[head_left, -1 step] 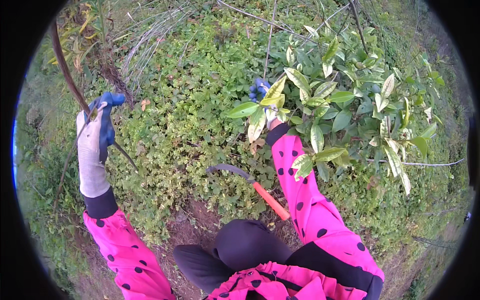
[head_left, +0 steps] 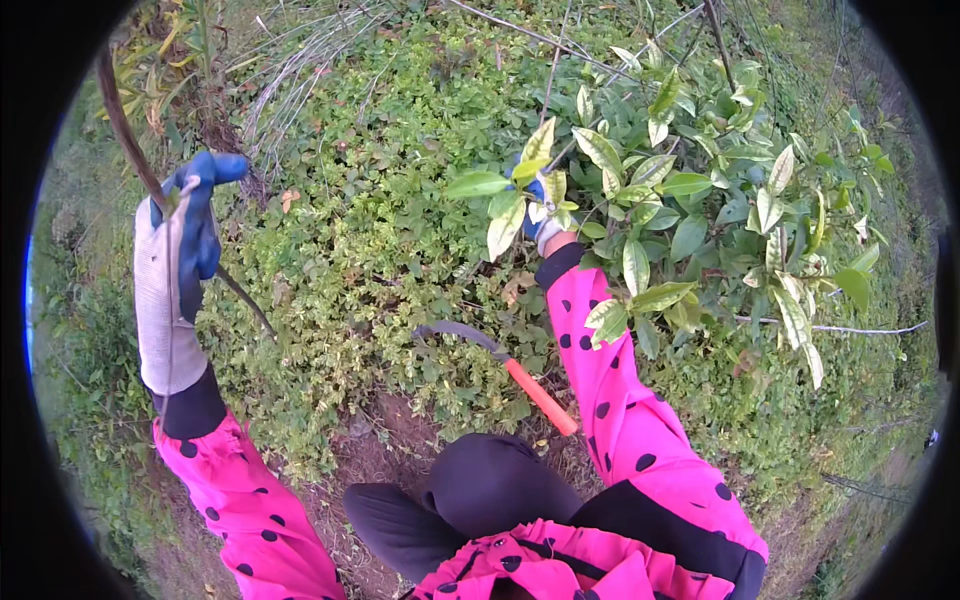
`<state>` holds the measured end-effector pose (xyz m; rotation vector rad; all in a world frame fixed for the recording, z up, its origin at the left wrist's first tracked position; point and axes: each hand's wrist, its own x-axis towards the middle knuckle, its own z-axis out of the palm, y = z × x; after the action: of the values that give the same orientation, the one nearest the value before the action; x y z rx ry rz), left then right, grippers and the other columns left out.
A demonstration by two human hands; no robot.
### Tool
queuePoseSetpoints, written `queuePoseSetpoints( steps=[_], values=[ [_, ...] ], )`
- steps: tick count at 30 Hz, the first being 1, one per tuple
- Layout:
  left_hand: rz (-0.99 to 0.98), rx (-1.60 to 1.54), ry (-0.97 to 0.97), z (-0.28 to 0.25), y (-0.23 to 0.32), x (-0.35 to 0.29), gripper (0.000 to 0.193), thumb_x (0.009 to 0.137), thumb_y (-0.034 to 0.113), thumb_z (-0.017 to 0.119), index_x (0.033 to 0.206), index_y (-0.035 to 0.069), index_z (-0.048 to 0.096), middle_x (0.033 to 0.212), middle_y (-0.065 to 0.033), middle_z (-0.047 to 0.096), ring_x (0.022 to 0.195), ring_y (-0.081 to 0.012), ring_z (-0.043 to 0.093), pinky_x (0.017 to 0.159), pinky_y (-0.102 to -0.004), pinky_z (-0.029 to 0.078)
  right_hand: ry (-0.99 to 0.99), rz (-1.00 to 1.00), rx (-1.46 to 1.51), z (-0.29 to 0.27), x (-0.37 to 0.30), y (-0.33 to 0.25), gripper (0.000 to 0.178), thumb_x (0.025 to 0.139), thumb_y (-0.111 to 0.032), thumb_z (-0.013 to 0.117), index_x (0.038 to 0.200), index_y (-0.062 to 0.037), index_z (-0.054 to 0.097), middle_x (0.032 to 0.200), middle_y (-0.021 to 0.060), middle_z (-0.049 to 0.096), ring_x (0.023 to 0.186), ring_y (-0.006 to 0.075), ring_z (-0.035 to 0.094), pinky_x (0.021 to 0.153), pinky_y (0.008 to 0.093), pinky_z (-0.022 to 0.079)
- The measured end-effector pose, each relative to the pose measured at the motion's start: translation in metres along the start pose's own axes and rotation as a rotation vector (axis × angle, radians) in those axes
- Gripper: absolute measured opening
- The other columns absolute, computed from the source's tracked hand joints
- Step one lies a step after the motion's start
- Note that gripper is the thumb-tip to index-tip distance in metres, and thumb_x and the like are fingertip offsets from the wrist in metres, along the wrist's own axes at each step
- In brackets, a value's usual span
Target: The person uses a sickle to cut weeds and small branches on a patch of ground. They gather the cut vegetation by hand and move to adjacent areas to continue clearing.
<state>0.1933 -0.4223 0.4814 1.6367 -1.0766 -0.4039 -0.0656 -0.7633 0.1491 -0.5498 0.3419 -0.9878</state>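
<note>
My left hand (head_left: pixel 190 240), in a white glove with a blue coated palm, is closed round a brown woody stem (head_left: pixel 128 125). The stem slants through the grip and comes out below it. A thinner stalk hangs along the glove's wrist. My right hand (head_left: pixel 543 222), gloved the same way, reaches into a shrub with pale-edged green leaves (head_left: pixel 650 215). It is closed on a leafy branch of it; leaves cover most of its fingers. Between my arms lies a sickle (head_left: pixel 538 395) with an orange handle and a dark curved blade, its tip among low plants.
Dense low green plants (head_left: pixel 350 240) spread ahead of me. Dry grass stalks (head_left: pixel 310 75) lean at the far left, and bare twigs (head_left: pixel 540 38) cross the far side. Brown soil (head_left: pixel 395 430) shows by my dark-clad knee (head_left: pixel 500 480).
My left hand has moved slightly left and nearer, the stem still in its grip. The right hand has turned slightly, and its fingers are now more hidden by leaves.
</note>
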Motion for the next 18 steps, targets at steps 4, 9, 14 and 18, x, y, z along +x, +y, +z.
queuePoseSetpoints(
  steps=[4, 9, 14, 18],
  values=[
    [0.238, -0.096, -0.242, -0.014, 0.064, 0.029, 0.041, 0.095, 0.031, 0.043, 0.113, -0.004, 0.055, 0.049, 0.0101, 0.029, 0.039, 0.0016, 0.023, 0.037, -0.0166, 0.016, 0.154, -0.060, -0.078, 0.096, -0.066, 0.056, 0.011, 0.087, -0.012, 0.053, 0.094, -0.0038, 0.056, 0.075, 0.0096, 0.062, 0.058, 0.0197, 0.060, 0.052, 0.0280, 0.051],
    [0.125, -0.227, -0.044, 0.046, -0.017, 0.040, 0.031, 0.089, 0.021, 0.055, 0.110, -0.002, 0.059, 0.064, 0.0008, 0.051, 0.054, -0.0070, 0.044, 0.051, -0.0222, 0.038, 0.309, -0.102, -0.348, 0.092, -0.133, 0.044, 0.019, 0.090, -0.009, 0.046, 0.106, -0.0019, 0.054, 0.069, 0.0059, 0.056, 0.060, 0.0179, 0.056, 0.056, 0.0317, 0.049],
    [-0.034, 0.205, -0.041, 0.061, -0.180, 0.016, 0.024, 0.084, 0.018, 0.061, 0.104, 0.006, 0.063, 0.076, -0.0036, 0.064, 0.064, -0.0102, 0.057, 0.063, -0.0251, 0.046, 0.299, -0.215, -0.323, 0.125, -0.157, 0.056, 0.011, 0.093, -0.015, 0.049, 0.095, -0.0053, 0.053, 0.060, 0.0004, 0.051, 0.050, 0.0116, 0.050, 0.049, 0.0265, 0.043],
    [0.352, 0.809, 0.099, 0.074, -0.272, -0.041, 0.026, 0.077, 0.025, 0.066, 0.099, 0.011, 0.061, 0.083, -0.0098, 0.063, 0.076, -0.0299, 0.060, 0.071, -0.0391, 0.046, 0.263, -0.158, -0.388, 0.129, -0.153, 0.055, 0.012, 0.091, -0.007, 0.046, 0.099, -0.0020, 0.054, 0.073, 0.0071, 0.060, 0.059, 0.0163, 0.058, 0.058, 0.0312, 0.052]
  ],
)
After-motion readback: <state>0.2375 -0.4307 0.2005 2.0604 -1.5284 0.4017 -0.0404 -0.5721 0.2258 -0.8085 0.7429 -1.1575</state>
